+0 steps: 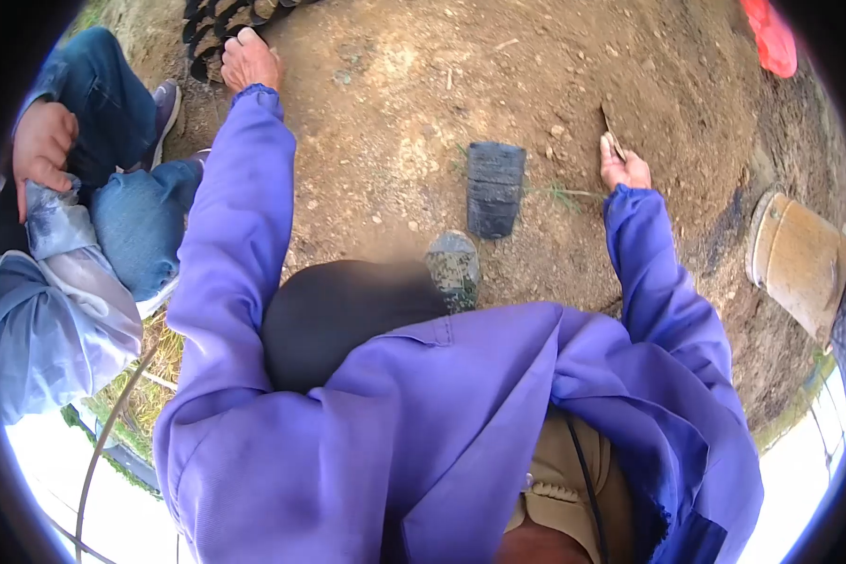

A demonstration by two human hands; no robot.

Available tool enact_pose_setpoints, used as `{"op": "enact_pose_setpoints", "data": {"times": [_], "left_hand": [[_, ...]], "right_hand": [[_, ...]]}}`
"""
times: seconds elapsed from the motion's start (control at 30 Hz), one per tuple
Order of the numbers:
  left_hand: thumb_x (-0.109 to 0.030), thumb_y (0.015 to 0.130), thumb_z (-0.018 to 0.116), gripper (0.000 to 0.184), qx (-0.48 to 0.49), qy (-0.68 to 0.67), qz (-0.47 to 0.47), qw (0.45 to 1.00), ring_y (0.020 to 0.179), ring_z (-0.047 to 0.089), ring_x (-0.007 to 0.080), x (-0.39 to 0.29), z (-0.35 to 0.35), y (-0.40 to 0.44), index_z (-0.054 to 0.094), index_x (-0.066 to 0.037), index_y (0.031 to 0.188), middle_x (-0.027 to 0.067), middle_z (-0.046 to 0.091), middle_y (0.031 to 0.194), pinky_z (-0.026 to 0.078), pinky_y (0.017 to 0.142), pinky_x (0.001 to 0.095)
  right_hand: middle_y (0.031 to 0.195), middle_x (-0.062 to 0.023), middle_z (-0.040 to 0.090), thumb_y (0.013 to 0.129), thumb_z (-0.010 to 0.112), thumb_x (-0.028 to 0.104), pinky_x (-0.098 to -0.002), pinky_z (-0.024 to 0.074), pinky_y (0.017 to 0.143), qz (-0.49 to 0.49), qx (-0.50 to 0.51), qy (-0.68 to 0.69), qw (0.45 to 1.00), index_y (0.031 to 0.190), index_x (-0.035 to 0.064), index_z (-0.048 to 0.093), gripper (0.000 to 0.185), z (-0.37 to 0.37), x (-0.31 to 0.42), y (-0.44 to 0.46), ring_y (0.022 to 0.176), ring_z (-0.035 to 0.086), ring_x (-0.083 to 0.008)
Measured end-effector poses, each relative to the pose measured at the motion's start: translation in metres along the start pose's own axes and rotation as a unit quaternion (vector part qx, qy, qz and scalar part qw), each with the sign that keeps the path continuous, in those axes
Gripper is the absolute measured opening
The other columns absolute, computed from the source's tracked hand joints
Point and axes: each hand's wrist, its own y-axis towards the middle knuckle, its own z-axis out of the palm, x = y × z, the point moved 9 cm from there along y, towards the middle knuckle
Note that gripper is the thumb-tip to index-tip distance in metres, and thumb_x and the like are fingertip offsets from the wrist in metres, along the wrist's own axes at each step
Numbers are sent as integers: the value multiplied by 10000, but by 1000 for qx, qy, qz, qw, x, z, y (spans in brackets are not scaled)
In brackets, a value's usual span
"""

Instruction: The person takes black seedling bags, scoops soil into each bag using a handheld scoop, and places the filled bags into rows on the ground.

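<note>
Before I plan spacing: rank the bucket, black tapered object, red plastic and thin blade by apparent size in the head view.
1. Bucket
2. Black tapered object
3. Red plastic, cut off by the frame edge
4. Thin blade, in the right hand

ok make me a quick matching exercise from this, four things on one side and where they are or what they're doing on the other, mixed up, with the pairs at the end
Things:
1. left hand
2. right hand
3. black container
4. bucket

Places and states:
A. on the soil, just beyond the shoe
B. near the far right edge
C. holding a thin blade
D. next to the black plastic cells

Pairs: 1-D, 2-C, 3-A, 4-B
</note>
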Motion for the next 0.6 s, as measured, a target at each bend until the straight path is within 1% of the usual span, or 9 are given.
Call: {"op": "enact_pose_setpoints", "data": {"times": [0.07, 0.13, 0.2, 0.3, 0.4, 0.43, 0.5, 0.57, 0.6], "left_hand": [[-277, 789, 694, 442, -60, -145, 159, 975, 1002, 563, 340, -83, -35, -33, 527, -22, 1109, 173, 565, 1075, 466, 844, 452], [-247, 789, 690, 428, 292, -292, 215, 885, 1007, 554, 327, -173, -8, -100, 546, -18, 1121, 182, 553, 1125, 461, 827, 440], [-214, 785, 692, 294, 362, -476, 338, 727, 916, 583, 285, -231, -30, -176, 619, -29, 1001, 171, 601, 1049, 460, 750, 403], [-193, 780, 703, 180, 476, -433, 307, 701, 783, 586, 251, -254, -17, -201, 646, -35, 847, 136, 622, 859, 445, 678, 374], [-166, 781, 703, 160, 442, -389, 274, 760, 663, 539, 224, -246, -28, -185, 623, -30, 757, 114, 581, 712, 419, 624, 360], [-143, 775, 704, 161, 454, -456, 273, 715, 646, 506, 214, -249, -41, -181, 595, -27, 756, 109, 540, 693, 414, 618, 348], [-129, 773, 702, 147, 434, -493, 218, 722, 658, 516, 204, -241, -46, -164, 596, -26, 770, 116, 544, 703, 416, 617, 335], [-83, 768, 684, 97, 388, -496, 181, 756, 698, 563, 217, -237, -59, -144, 615, -32, 812, 121, 571, 744, 436, 635, 319], [-75, 770, 675, 85, 331, -495, 215, 774, 710, 572, 230, -239, -69, -138, 621, -35, 822, 120, 580, 762, 444, 642, 324]], "right_hand": [[1202, -348, 485, 950, 271, 27, -561, 433, 987, -18, 67, -51, 996, 1198, -181, 343, 332, 6, -5, -11, 1135, 498, -468], [1217, -344, 469, 957, 290, 34, -566, 433, 986, 15, 92, -18, 995, 1194, -181, 337, 323, 10, -8, -19, 1143, 490, -465], [1227, -343, 453, 953, 307, 7, -564, 419, 1003, 41, 103, 7, 994, 1193, -180, 330, 305, 9, -11, -23, 1171, 466, -466], [1203, -359, 444, 932, 329, -34, -583, 416, 1000, 33, 102, -37, 994, 1141, -193, 328, 263, 12, -5, -37, 1175, 450, -489], [1041, -381, 489, 891, 353, -61, -629, 477, 895, -23, 159, -145, 976, 991, -219, 377, 189, 21, 3, -56, 1031, 524, -543], [1007, -366, 504, 882, 366, -70, -629, 484, 885, -29, 190, -180, 965, 967, -214, 390, 169, 30, 5, -66, 1003, 542, -537], [877, -289, 546, 855, 411, -91, -623, 509, 847, -28, 237, -232, 943, 895, -190, 426, 107, 39, 11, -63, 918, 593, -513], [856, -254, 557, 843, 436, -96, -597, 550, 777, -41, 308, -266, 912, 939, -166, 433, 119, 72, 8, -92, 855, 623, -488], [862, -248, 560, 840, 439, -99, -588, 561, 754, -42, 333, -281, 899, 964, -159, 430, 138, 84, 3, -100, 836, 630, -481]]}}
